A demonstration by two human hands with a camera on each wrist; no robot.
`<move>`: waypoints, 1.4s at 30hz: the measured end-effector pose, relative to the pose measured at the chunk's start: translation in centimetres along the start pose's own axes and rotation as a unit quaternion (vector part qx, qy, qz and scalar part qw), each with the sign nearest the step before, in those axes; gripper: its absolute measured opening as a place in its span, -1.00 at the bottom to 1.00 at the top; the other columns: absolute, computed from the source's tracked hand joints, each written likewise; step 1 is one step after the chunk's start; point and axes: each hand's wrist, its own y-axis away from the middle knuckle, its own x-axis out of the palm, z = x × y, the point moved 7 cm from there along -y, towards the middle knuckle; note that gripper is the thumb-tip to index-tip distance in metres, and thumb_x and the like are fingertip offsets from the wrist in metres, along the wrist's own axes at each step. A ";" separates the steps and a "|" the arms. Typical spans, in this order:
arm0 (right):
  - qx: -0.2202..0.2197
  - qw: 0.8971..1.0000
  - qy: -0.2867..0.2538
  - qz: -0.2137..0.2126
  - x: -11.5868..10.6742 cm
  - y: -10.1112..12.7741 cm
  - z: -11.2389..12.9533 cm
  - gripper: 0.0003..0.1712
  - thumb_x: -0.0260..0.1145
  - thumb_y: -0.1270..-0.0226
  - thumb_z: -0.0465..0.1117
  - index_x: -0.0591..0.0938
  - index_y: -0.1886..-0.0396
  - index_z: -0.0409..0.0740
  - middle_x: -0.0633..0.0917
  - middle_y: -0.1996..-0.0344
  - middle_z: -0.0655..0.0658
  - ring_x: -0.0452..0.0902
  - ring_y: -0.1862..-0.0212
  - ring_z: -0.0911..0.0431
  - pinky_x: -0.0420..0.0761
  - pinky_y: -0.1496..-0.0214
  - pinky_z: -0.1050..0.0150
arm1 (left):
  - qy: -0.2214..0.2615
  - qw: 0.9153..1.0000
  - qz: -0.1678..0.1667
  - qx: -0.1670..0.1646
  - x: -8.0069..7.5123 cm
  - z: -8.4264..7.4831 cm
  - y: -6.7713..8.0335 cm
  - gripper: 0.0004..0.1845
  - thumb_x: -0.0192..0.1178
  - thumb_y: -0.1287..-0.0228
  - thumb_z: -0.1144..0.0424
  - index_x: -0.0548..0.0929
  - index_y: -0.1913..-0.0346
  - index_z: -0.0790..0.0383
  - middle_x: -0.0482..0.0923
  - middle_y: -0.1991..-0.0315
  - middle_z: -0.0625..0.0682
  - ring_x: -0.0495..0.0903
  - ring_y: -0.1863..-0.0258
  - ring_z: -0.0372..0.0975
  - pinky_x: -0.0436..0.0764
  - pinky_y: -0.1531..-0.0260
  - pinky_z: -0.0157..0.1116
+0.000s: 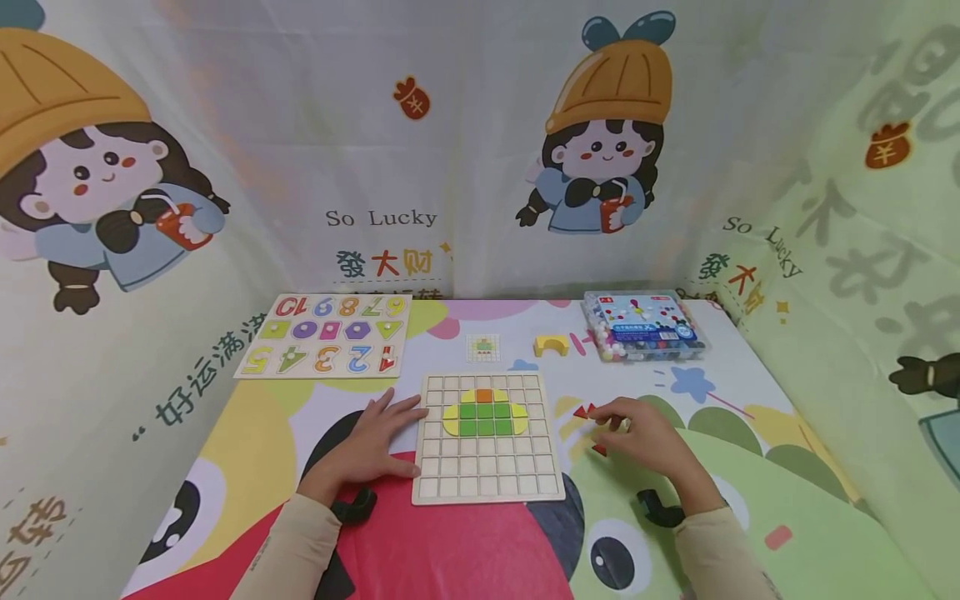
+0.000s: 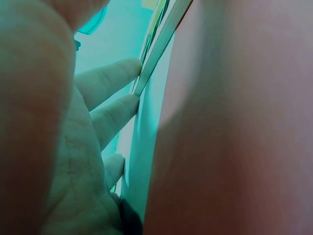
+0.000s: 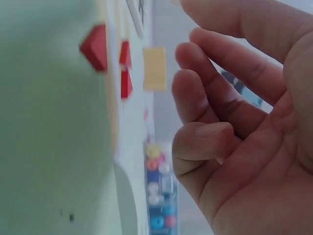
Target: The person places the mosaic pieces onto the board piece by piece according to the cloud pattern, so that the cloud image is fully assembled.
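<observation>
A wooden grid board [image 1: 487, 487] lies on the table. On it, green squares [image 1: 468, 427], an orange square [image 1: 485, 396] and yellow rounded pieces [image 1: 451, 421] form one shape. At the board's left side, my left hand [image 1: 367, 442] rests with fingers spread; in the left wrist view its fingertips [image 2: 131, 66] touch the board's edge [image 2: 164, 49]. My right hand [image 1: 645, 437], fingers loosely bent and holding nothing, hovers beside red triangular pieces [image 1: 581, 412]. The right wrist view has one red triangle [image 3: 95, 47] nearer and two more red pieces [image 3: 126, 84] behind it.
Behind the board lie a small pattern card [image 1: 483, 348] and a yellow arch block [image 1: 551, 346]. A number-and-shape puzzle board [image 1: 281, 367] is at the back left. At the back right stands a clear plastic box [image 1: 645, 321] of coloured beads. Printed cloth walls surround the table.
</observation>
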 end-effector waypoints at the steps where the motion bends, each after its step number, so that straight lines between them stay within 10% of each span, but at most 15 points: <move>1: 0.001 1.000 0.002 -0.001 -0.2 0.1 -0.2 -0.74 0.57 -0.27 -0.24 0.82 0.05 -0.14 0.81 0.20 -0.07 0.63 0.21 0.18 0.61 0.24 0.29 | 0.001 1.000 0.000 -0.001 0.0 0.0 0.0 0.05 0.56 0.05 -0.23 0.45 -0.55 0.04 0.22 -0.66 0.10 -0.18 -0.71 0.25 -0.12 -0.58 0.44; 13: 0.015 0.999 -0.005 0.052 0.8 0.7 -2.4 -0.67 0.67 -0.08 -0.25 0.84 0.10 -0.07 0.81 0.15 0.00 0.56 0.16 0.19 0.63 0.08 0.29 | 0.011 1.000 -0.002 0.006 -0.3 -0.5 0.0 0.04 0.57 0.03 -0.18 0.46 -0.54 0.10 0.21 -0.66 0.15 -0.18 -0.70 0.27 -0.15 -0.57 0.45; 42: -0.111 0.992 0.002 0.065 1.8 -0.2 0.5 -0.79 0.51 -0.20 -0.36 0.83 0.21 0.00 0.73 0.31 0.10 0.56 0.28 0.22 0.60 0.25 0.34 | 0.000 1.000 -0.001 0.003 -0.1 -0.3 -0.1 0.04 0.57 0.05 -0.21 0.47 -0.54 0.07 0.22 -0.66 0.11 -0.18 -0.71 0.26 -0.14 -0.59 0.43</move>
